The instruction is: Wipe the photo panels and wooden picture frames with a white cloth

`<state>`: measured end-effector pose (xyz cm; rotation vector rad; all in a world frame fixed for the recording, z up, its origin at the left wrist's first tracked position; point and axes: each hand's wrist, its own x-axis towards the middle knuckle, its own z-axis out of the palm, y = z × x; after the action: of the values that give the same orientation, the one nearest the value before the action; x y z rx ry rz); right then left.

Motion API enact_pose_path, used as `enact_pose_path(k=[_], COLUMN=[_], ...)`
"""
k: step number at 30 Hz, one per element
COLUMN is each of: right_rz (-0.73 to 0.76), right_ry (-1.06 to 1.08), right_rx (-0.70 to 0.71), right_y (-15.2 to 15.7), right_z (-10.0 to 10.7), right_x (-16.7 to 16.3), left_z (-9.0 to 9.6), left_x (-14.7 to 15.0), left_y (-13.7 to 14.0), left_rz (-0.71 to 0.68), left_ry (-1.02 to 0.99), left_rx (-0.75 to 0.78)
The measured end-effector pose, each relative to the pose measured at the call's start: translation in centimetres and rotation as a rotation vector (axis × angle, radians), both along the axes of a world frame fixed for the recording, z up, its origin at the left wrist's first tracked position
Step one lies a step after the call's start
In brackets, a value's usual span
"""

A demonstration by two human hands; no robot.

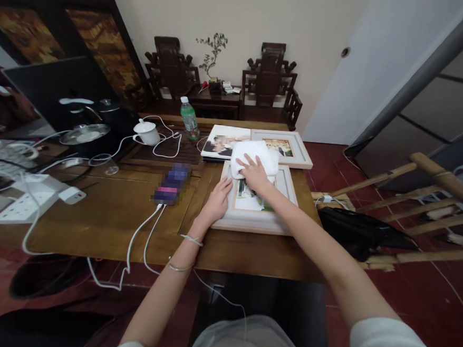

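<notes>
A picture frame [252, 222] with a pale wooden edge and a light grey mat lies flat near the table's front right. My right hand [254, 174] holds a folded white cloth [270, 157] against its upper part, fingers curved over the cloth. Part of the photo inside is hidden by the cloth and my right forearm. Along the frame's left edge rests my left hand [216, 200], open, its fingers stretched out and touching the frame. Behind the cloth lie a second frame [302, 153] and a white-topped photo panel [234, 133].
A phone [171, 185] with white cables lies left of my left hand. Farther back stand a green-labelled bottle [190, 119] and a white lidded cup [147, 132]. Power strips [29, 199] sit at far left. A bamboo chair [433, 172] with a black bag [354, 232] stands right.
</notes>
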<state>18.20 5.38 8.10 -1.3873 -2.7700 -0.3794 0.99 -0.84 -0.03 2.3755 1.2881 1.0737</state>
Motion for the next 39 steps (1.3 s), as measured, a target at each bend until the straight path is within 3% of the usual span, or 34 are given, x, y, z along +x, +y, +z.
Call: enact_pose_path(k=[11, 16, 21, 24, 27, 35, 39], right_rz=[-0.154, -0.072, -0.015, 0.004, -0.030, -0.073, -0.065], right_ry=[-0.134, -0.122, -0.060, -0.037, -0.037, -0.030, -0.024], right_rx=[0.011, -0.037, -0.233, -0.328, -0.330, -0.089, -0.082], right_y=[-2.1, -7.0, -14.0, -15.8, -14.8, -5.9, -5.4], right_z=[1.9, 2.0, 3.5, 4.3, 4.5, 2.3, 1.5], right_x=[12.6, 13.7, 13.6, 13.5, 13.4, 13.3, 13.6], left_z=[0.0, 0.0, -0.1, -0.2, -0.3, -0.3, -0.2], left_x=[-0.1, 0.2, 0.3, 0.3, 0.1, -0.1, -0.1], left_y=[-0.1, -0.3, -0.4, -0.3, -0.3, -0.2, -0.2], left_rz=[0.001, 0.019, 0.028, 0.033, 0.022, 0.010, 0.015], left_ry=[-0.021, -0.054, -0.085, -0.086, -0.069, -0.076, -0.060], left_rx=[0.001, -0.024, -0.028, -0.026, -0.020, -0.013, 0.003])
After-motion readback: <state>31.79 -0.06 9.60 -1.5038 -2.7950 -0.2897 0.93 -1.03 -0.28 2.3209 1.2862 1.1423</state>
